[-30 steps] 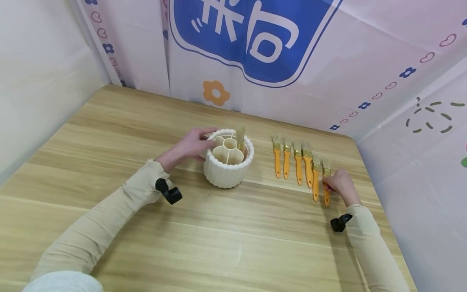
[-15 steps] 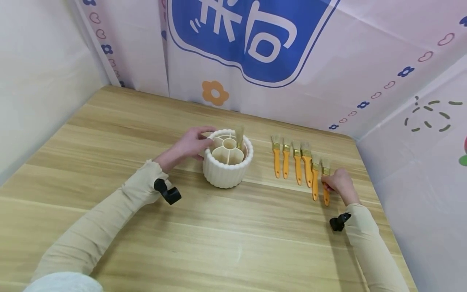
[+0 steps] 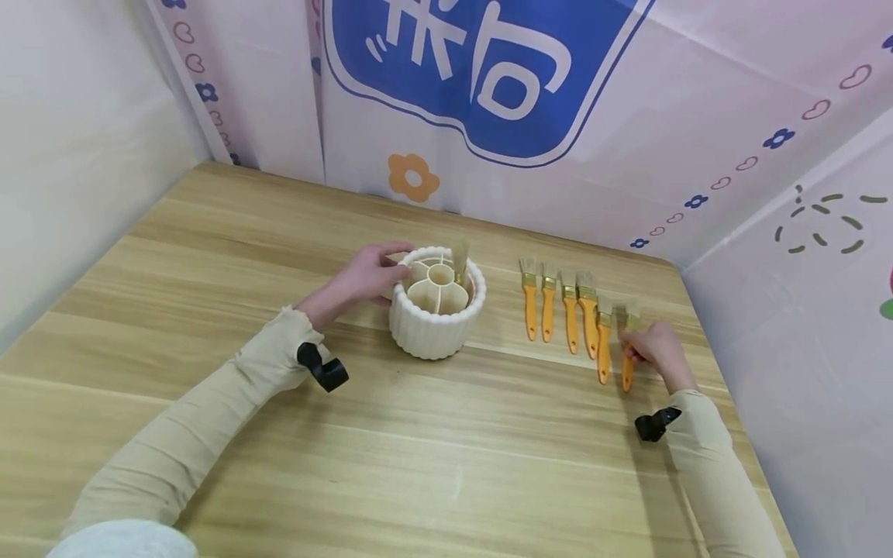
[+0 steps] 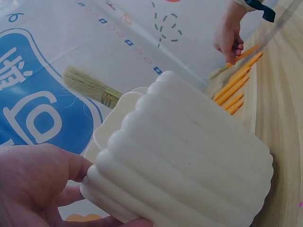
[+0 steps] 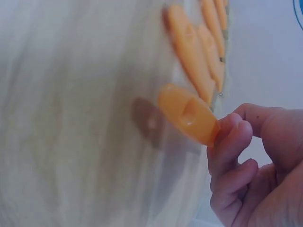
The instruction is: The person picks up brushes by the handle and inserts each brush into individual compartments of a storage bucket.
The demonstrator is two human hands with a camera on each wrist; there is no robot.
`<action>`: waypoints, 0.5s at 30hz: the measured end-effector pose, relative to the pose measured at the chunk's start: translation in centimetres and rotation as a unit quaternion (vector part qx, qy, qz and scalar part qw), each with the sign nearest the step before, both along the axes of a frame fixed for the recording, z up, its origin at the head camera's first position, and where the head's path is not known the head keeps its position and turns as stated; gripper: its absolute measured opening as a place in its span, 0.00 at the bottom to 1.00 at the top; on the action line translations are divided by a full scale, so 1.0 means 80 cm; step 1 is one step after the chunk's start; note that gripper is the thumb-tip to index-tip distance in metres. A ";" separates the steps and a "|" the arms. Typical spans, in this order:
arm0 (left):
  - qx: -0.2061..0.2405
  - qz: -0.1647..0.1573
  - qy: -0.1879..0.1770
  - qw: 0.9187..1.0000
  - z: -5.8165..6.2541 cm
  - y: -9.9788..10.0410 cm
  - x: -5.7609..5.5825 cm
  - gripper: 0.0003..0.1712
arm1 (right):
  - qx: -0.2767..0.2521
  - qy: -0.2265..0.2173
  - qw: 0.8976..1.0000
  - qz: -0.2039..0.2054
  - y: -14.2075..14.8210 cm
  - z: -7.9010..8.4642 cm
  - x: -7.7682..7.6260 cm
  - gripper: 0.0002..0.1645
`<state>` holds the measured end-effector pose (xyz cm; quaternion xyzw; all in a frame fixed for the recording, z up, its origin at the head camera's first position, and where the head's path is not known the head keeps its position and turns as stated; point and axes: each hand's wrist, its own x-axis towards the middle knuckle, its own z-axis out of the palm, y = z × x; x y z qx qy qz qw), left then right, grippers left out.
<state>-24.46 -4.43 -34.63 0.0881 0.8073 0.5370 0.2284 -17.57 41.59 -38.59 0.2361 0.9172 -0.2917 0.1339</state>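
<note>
My left hand grips the rim of a white, fluted brush pot with petal-shaped compartments inside. One paintbrush stands in a compartment at the pot's far right, bristles up. Over on the right, my right hand pinches an orange-handled paintbrush between thumb and fingers. In the right wrist view its handle end is raised off the table and casts a shadow. Left of that hand, several more paintbrushes lie in a slanting row, bristles toward the back wall.
The wooden table meets a printed cloth wall at the back and plain cloth on both sides. The row of brushes lies between the pot and my right hand.
My right hand has shifted slightly right and lifted the end paintbrush off the table. Left hand and pot stay where they were.
</note>
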 end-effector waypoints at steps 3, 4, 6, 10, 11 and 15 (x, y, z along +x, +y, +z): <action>-0.001 -0.002 0.003 1.000 0.001 0.000 0.000 0.29 | 0.008 0.006 1.000 0.004 -0.002 0.006 0.000 0.22; -0.001 -0.001 0.002 1.000 0.001 0.000 0.001 0.29 | 0.012 0.008 1.000 0.006 -0.003 0.008 0.000 0.22; -0.002 -0.001 0.002 1.000 0.001 0.000 0.001 0.29 | 0.011 0.012 1.000 0.010 -0.007 0.011 -0.001 0.23; -0.001 0.000 0.002 1.000 0.000 0.000 0.001 0.29 | 0.008 0.030 0.999 0.021 -0.019 0.016 -0.002 0.24; -0.001 0.000 0.002 1.000 0.000 0.000 0.001 0.29 | 0.005 0.035 0.999 0.022 -0.022 0.018 -0.002 0.24; -0.001 -0.001 0.003 1.000 -0.001 -0.001 0.002 0.30 | 0.005 0.052 0.998 0.024 -0.039 0.024 -0.005 0.23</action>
